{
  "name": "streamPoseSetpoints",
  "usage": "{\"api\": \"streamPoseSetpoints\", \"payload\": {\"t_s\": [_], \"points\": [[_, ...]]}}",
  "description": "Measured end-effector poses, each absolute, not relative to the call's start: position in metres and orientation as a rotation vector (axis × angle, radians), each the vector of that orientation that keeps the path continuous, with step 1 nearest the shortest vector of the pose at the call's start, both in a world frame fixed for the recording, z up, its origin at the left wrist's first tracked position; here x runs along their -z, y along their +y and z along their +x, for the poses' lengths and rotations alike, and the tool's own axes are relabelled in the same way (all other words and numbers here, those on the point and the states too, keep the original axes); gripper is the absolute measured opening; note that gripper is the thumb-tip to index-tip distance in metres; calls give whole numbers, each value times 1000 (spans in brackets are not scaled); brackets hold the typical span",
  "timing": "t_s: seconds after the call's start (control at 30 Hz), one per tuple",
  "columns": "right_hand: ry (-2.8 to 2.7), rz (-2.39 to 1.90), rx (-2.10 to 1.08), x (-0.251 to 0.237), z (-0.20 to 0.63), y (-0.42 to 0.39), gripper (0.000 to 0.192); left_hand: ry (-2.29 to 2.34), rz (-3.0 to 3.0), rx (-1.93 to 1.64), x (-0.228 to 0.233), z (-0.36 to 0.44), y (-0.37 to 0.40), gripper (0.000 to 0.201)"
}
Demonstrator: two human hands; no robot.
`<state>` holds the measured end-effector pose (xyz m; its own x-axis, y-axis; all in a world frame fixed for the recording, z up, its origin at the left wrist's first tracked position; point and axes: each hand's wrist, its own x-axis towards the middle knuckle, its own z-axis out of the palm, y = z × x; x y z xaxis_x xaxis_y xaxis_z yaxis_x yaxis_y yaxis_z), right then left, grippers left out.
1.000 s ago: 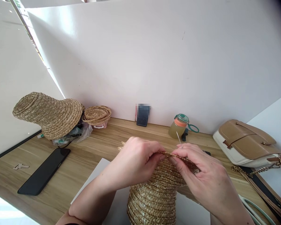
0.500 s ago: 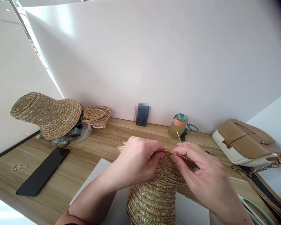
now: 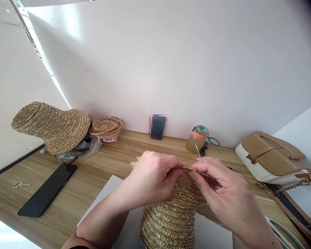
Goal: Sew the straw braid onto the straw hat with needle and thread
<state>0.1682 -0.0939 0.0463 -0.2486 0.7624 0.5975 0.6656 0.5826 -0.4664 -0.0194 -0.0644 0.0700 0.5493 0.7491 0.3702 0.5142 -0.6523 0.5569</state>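
Both hands work at the top edge of a half-made straw hat [image 3: 171,221] that stands on white paper [image 3: 111,188] at the near middle of the table [image 3: 98,162]. Left hand [image 3: 151,178] has its grip pinched tight on the braid at the upper rim. Right hand [image 3: 226,197] pinches the same braid just beside it, and a needle [image 3: 197,150] sticks up from its fingertips. Thread not visible.

Progress, judged from the shape: the crown wall is built up in many sewn braid rows and the flare near the top has begun; the brim looks only a few rows wide, well short of the finished straw hat [image 3: 52,126] lying far left. A loose braid end [image 3: 133,162] pokes out behind the left hand, so more braid is left to sew on.

Around: coil of straw braid [image 3: 106,127] beside the finished hat, black phone [image 3: 48,193] flat on the left, small key [image 3: 20,185] near the left edge, bottle with orange collar [image 3: 197,139] at the back wall, tan and white handbag [image 3: 272,159] on the right, mint scissor handles [image 3: 285,233] at bottom right.
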Motion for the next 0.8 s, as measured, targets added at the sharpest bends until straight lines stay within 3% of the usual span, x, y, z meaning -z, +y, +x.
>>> {"api": "streamPoseSetpoints", "payload": {"t_s": [0.43,0.8], "points": [[-1958,-1209,-204,-47,168,-92,8,1040,2203,-740,-74,-21,-59,16],[-1832,-1303,-371,-54,183,-91,25,1018,2104,-732,-69,-23,-53,20]]}}
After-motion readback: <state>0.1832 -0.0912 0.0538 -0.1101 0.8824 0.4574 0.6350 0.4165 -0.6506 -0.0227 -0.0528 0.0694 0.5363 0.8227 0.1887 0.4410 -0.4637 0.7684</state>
